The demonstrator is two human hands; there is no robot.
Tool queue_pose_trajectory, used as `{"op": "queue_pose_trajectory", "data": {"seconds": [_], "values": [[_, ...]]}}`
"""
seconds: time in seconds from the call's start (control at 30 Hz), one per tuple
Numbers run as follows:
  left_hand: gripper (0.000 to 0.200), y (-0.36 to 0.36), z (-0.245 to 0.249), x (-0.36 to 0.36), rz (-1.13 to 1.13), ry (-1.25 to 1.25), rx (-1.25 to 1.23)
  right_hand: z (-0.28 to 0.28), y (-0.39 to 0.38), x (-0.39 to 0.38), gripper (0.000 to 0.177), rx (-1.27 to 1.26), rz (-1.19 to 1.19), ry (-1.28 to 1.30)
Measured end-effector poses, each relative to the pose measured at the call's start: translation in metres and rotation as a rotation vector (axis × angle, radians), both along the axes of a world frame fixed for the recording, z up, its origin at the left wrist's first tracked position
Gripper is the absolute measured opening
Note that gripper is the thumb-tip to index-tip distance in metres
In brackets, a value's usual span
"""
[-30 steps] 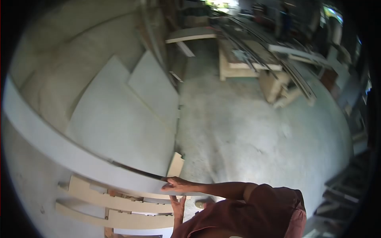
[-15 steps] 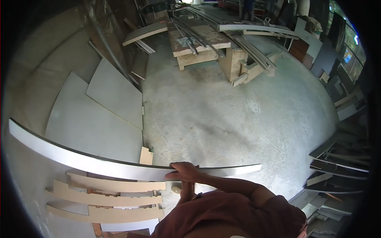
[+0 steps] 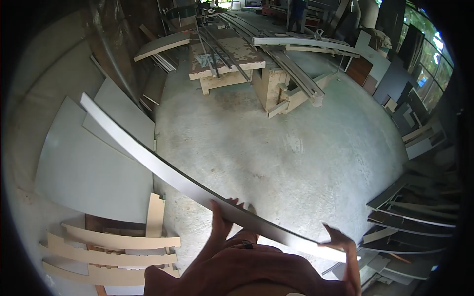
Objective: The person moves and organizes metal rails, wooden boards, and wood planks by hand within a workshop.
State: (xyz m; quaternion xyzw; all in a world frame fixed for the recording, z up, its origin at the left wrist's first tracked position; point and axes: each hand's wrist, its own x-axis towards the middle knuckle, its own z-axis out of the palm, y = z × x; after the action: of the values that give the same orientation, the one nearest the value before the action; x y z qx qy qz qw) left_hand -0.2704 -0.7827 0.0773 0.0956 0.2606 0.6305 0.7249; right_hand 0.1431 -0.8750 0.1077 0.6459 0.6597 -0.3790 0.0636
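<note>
A long, narrow white board (image 3: 175, 185) with a dark upper edge slants across in front of me, from upper left to lower right. My left hand (image 3: 221, 215) is closed around its middle, the fingertips showing over the top edge. Near the board's lower right end is my right hand (image 3: 340, 239), thumb at the board and fingers spread above its edge; it does not appear wrapped round the board.
Large grey panels (image 3: 96, 158) lean along the left wall, with notched tan boards (image 3: 123, 240) below them. Ahead stands a worn workbench (image 3: 227, 66) carrying metal strips. Dark curved pieces (image 3: 412, 222) are stacked at the right. Concrete floor (image 3: 237, 143) lies between.
The board has swung, its left end rising and its right end dropping nearer me. My right hand has moved from the board's middle to its right end. The view has turned slightly right.
</note>
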Motion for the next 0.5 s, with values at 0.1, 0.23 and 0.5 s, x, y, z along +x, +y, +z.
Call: {"op": "queue_pose_trajectory", "data": {"seconds": [0.1, 0.23, 0.5], "values": [[0.069, 0.056, 0.008, 0.014, 0.030, 0.076, -0.085, -0.018, -0.037, 0.043, 0.111, -0.234, -0.087, -0.238], [0.073, 0.139, 0.013, 0.056, -0.058, 0.098, -0.124, -0.071, -0.063, 0.071, 0.099, -0.224, -0.204, 0.100], [0.073, 0.295, 0.042, 0.143, -0.341, 0.142, -0.069, 0.068, 0.033, -0.003, 0.056, 0.391, -0.608, 0.947]]}}
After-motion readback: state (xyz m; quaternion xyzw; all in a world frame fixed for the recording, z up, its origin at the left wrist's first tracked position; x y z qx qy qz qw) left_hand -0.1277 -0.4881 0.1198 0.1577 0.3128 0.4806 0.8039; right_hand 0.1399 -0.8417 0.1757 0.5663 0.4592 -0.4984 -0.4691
